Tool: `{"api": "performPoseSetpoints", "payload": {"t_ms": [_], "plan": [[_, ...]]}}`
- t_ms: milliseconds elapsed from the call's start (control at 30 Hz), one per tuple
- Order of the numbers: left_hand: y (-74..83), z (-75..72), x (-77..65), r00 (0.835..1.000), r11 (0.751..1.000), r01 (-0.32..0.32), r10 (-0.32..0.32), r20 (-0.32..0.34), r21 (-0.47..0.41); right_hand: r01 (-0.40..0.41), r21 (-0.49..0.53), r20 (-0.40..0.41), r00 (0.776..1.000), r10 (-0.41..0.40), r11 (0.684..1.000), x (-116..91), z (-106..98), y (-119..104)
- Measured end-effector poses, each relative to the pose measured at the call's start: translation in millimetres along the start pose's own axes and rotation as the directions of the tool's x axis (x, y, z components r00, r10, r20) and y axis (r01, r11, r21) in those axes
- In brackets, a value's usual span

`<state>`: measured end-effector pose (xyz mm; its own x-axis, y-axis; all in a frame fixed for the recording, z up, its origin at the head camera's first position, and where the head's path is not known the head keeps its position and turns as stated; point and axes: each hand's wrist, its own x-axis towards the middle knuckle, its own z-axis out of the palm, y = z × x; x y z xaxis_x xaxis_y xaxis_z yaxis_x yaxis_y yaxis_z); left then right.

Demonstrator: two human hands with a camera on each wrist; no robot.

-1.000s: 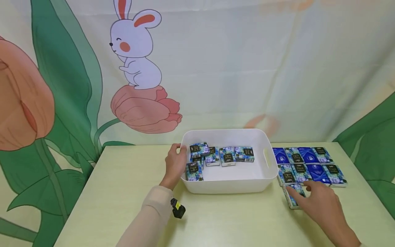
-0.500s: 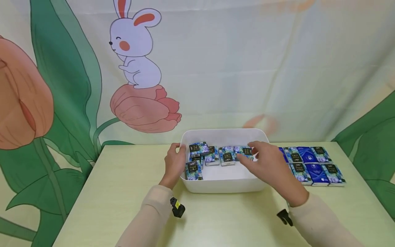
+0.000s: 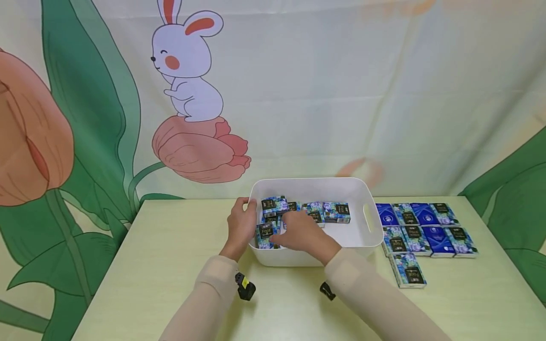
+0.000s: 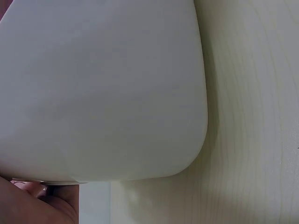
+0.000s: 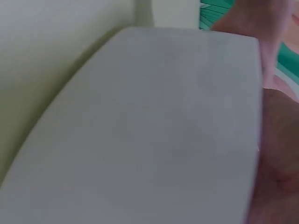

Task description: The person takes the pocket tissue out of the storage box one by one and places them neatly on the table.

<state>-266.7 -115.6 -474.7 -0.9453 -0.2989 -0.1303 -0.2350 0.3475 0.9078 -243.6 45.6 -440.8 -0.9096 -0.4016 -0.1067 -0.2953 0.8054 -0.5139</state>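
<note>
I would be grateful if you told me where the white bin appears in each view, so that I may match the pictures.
Head: the white bin stands right of centre, in the lower half.
Left wrist: its wall fills the upper left and centre.
Right wrist: its wall fills the middle, down to the bottom edge.
Shared landmark: the pale tabletop, at right in left wrist, at left in right wrist.

white bin [image 5: 140, 126] filling the middle, right hand [image 5: 279, 163] beside its rim, left hand [image 5: 256, 21] above, pale table [image 5: 28, 88] at left
</note>
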Motion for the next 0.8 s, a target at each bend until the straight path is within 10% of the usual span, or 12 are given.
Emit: {"api": "performPoseSetpoints", "payload": {"t_ms": [233, 800], "plan": [[-1.9, -0.1, 1.2, 1.0, 1.0, -0.003, 0.003, -0.002, -0.001, -0.067, -0.025, 0.133, 0.989, 0.069, 0.997, 21.3, 17.2, -14.0], [-0.5, -0.4, 0.4, 0.999, 1.0, -0.027, 0.027, -0.017, 0.0, -0.06, -0.085, 0.046, 0.997, 0.064, 0.995, 31.4, 26.8, -11.3]]}}
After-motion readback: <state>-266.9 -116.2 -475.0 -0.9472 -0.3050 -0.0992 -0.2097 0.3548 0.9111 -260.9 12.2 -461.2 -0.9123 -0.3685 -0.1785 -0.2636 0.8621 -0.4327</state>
